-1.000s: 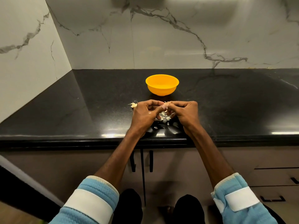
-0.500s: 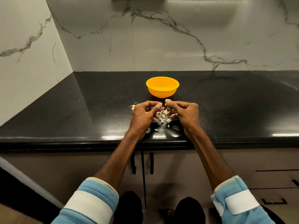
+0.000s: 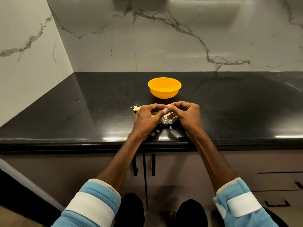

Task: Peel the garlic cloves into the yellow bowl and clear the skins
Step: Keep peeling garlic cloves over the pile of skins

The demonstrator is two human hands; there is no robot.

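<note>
The yellow bowl [image 3: 164,90] stands on the black counter [image 3: 65,115], just beyond my hands. My left hand [image 3: 146,118] and my right hand [image 3: 188,115] meet fingertip to fingertip above the counter, fingers curled, pinching a small garlic clove [image 3: 168,106] between them; most of the clove is hidden by the fingers. Under and between the hands lies a scatter of pale garlic skins [image 3: 167,119]. A small clump of garlic remains [image 3: 136,108] sits on the counter just left of my left hand.
Marble walls close the counter at the back and on the left. The counter's front edge [image 3: 98,143] runs just under my wrists. Below it are cabinet doors with black handles [image 3: 153,164] and drawers at the lower right.
My two hands parted slightly half a second ago and have come back together at the fingertips. They stay over the skin pile. The bowl has not moved.
</note>
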